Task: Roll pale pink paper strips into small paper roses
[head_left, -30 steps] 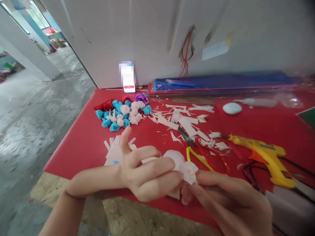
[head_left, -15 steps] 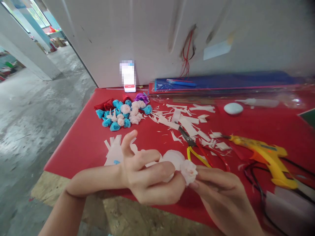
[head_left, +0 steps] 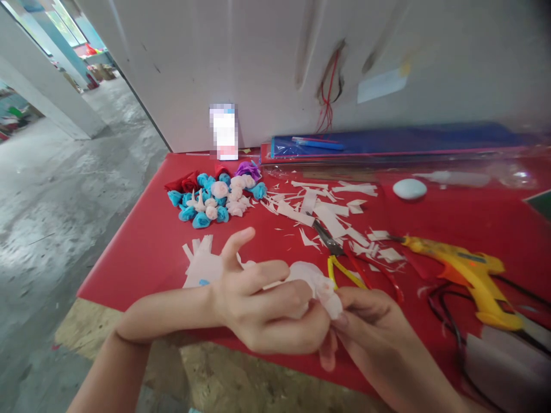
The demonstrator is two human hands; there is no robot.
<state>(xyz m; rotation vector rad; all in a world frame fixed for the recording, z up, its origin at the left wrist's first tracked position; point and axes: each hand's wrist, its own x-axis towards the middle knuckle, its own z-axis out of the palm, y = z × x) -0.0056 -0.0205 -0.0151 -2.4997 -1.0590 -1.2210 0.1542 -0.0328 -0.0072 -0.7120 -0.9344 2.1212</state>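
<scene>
Both my hands meet over the near edge of the red table [head_left: 142,252] around a small pale pink paper flower [head_left: 325,292]. My left hand [head_left: 262,304] curls its lower fingers round the flower's trailing paper strip, with the index finger sticking up and free. My right hand [head_left: 374,327] pinches the flower from the right side. A flat pale pink paper piece [head_left: 202,267] lies on the table just behind my left hand.
A heap of small blue, white, red and purple paper flowers [head_left: 215,198] sits at the back left. White paper scraps [head_left: 322,212], pliers with yellow and red handles [head_left: 344,258], a yellow glue gun [head_left: 465,269] and a white oval object [head_left: 408,188] lie to the right. Packs of coloured sheets [head_left: 387,146] lean by the wall.
The flower has turned and sunk deeper between my fingers. My left index finger has tipped to the right. My right hand has drawn closer in under the flower.
</scene>
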